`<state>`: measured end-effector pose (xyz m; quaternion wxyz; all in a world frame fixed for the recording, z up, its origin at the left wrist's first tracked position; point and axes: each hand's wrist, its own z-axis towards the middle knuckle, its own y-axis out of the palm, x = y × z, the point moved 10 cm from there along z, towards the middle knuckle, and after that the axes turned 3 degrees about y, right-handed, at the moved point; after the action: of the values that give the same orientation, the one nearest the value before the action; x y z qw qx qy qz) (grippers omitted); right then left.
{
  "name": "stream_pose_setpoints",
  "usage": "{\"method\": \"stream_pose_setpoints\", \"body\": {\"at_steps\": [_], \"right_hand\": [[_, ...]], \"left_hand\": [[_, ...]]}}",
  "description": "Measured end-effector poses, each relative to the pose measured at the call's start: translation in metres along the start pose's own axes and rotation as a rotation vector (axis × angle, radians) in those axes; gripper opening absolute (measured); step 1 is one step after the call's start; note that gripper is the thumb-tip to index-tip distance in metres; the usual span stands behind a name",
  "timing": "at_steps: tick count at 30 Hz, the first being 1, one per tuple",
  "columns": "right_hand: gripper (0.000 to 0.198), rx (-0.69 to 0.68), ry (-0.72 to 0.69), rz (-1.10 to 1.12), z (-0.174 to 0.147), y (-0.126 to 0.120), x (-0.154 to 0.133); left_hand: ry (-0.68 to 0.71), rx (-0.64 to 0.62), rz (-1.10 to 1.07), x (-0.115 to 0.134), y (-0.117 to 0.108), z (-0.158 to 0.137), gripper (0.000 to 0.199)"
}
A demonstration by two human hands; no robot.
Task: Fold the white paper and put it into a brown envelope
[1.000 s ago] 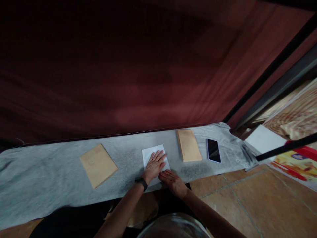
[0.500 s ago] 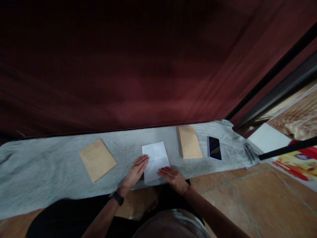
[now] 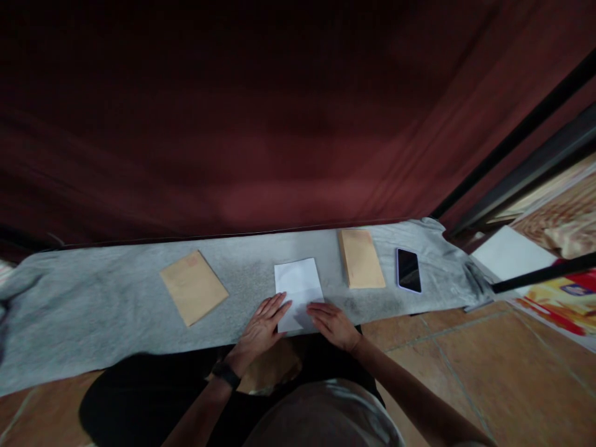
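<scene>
A white sheet of paper [image 3: 299,277], with a faint crease across it, lies on the grey cloth between my hands. My left hand [image 3: 263,324] rests with stretched fingers on its lower left edge. On the lower right part of the sheet lie the extended fingers of my right hand [image 3: 333,325]. Both hands cover some of the paper's edges. To the left is a flat brown envelope [image 3: 194,288], set at a slant. A thicker stack of brown envelopes [image 3: 364,259] lies to the right of the sheet.
A phone with a dark screen [image 3: 408,270] lies right of the stack. The grey cloth [image 3: 116,298] covers a long narrow surface against a dark red hanging [image 3: 279,155]. Black bars [image 3: 512,136] and printed cardboard [image 3: 563,298] are at the right, above the tiled floor [image 3: 465,366].
My left hand has shifted lower along the paper's left edge, and my right fingers reach slightly further onto the sheet. The whole view has shifted a little.
</scene>
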<state>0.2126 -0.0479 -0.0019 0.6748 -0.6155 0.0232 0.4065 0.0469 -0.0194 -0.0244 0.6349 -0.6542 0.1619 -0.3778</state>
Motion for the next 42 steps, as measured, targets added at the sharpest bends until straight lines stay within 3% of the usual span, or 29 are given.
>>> {"method": "stream_pose_setpoints", "body": {"at_steps": [3,9,13,18,23,27,30,42], "right_hand": [[0.038,-0.032,-0.017,-0.036,0.031,-0.005,0.003],[0.038,-0.135,-0.108,-0.231,0.095,0.029,0.014],[0.042,-0.098,-0.095,-0.271,0.114,0.036,0.033],[0.042,-0.039,-0.003,-0.197,0.123,0.021,0.062],[0.040,0.009,0.075,-0.078,0.084,0.000,0.081],[0.057,0.009,0.030,0.002,0.018,-0.006,0.068],[0.061,-0.035,0.040,-0.013,-0.013,-0.005,0.055],[0.047,0.128,0.138,-0.024,-0.003,-0.008,0.063]], "left_hand": [[0.010,-0.010,0.010,0.001,0.003,0.002,0.078],[0.002,-0.035,0.025,0.004,0.002,0.001,0.077],[0.000,-0.023,0.019,0.004,-0.001,0.002,0.078],[-0.003,-0.014,-0.018,0.000,-0.005,0.006,0.075],[-0.029,0.009,-0.030,-0.007,-0.003,0.006,0.076],[-0.022,0.029,-0.051,-0.008,-0.002,0.004,0.075],[-0.018,0.048,-0.079,-0.009,-0.004,0.003,0.073],[-0.043,0.069,-0.144,-0.020,-0.012,0.016,0.069]]}}
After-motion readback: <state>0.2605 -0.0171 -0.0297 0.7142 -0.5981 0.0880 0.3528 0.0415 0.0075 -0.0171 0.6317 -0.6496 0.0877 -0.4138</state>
